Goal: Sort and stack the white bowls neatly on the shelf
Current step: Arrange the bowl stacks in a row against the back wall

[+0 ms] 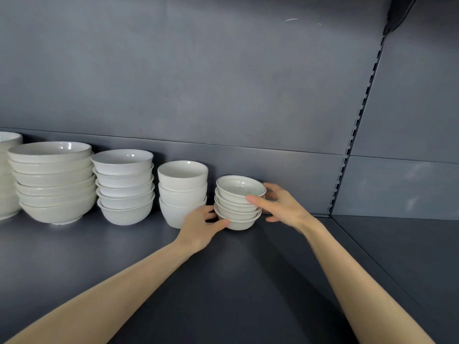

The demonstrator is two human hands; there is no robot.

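Note:
A stack of several small white bowls (239,202) with thin dark rims stands on the grey shelf (248,269); its top bowl sits tilted. My left hand (201,225) touches the bottom bowl from the left, thumb against its side. My right hand (280,204) holds the right side of the stack, thumb across the upper bowls and fingers behind them. Along the back wall to the left stand three deeper bowls stacked (182,192), a stack of medium bowls (124,186) and a stack of large bowls (53,181).
Another white stack (7,175) is cut off at the left edge. The grey back panel (223,83) rises behind the bowls. A slotted upright (347,150) and a seam divide this shelf from the bay on the right (409,244).

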